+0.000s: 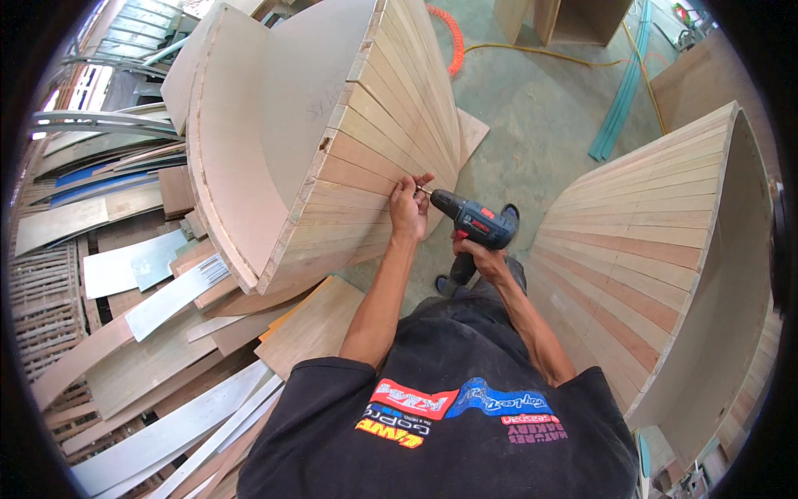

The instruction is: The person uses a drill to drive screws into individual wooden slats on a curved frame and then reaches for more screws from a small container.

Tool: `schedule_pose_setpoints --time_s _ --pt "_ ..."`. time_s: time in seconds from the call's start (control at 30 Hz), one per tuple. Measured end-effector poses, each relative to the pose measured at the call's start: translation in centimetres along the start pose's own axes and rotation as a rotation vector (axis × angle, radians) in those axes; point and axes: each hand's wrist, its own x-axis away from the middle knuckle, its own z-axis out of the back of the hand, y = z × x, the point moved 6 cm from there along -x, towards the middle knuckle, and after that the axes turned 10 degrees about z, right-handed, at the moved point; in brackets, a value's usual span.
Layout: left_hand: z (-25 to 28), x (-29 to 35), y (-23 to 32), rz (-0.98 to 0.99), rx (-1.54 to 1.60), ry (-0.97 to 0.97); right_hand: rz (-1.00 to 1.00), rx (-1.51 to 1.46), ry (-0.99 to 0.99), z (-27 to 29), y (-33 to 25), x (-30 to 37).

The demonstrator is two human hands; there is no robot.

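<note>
A dark cordless drill (478, 223) is gripped in my right hand (482, 254), fingers wrapped round its handle. Its bit points left toward the slatted side of a curved wooden cabinet (366, 158). My left hand (411, 204) is at the bit's tip, against the slats, with its fingers curled in a pinch. Whatever small thing those fingers may hold is too small to make out. Narrow pale wood strips cover the cabinet's curved outer face, and its hollow inside is smooth and light.
A second slatted curved piece (623, 258) stands to my right. Stacked boards and offcuts (150, 358) lie at left. Beyond are an orange coiled hose (453, 37), a yellow cable (549, 56), teal strips (619, 108) and an open wooden box (582, 21) on the concrete floor.
</note>
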Motion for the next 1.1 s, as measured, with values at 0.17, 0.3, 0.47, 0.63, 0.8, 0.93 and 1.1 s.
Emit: schedule_pose_setpoints --time_s 0.17,0.3,0.47,0.63,0.8,0.93,1.1 --pt "-0.2 -0.1 0.3 0.031 0.028 -0.009 0.035 0.002 0.026 -0.5 0.0 -0.6" --pt "-0.2 -0.2 0.3 0.008 0.017 -0.022 0.024 -0.005 0.042 -0.5 -0.1 -0.6" --pt "-0.2 -0.3 0.3 -0.02 0.016 -0.018 -0.013 0.006 0.033 -0.2 0.0 -1.0" --pt "-0.4 -0.2 0.3 -0.014 0.003 -0.001 -0.016 0.029 0.011 0.1 0.1 -1.4" --pt "-0.1 -0.3 0.3 0.01 0.059 0.01 0.0 0.072 -0.028 0.2 0.2 -1.5" --pt "-0.2 -0.2 0.3 0.036 0.094 -0.009 0.001 0.13 -0.041 0.6 0.3 -1.6" --pt "-0.2 -0.1 0.3 0.051 0.096 -0.015 0.009 0.115 -0.035 0.6 0.5 -1.7"
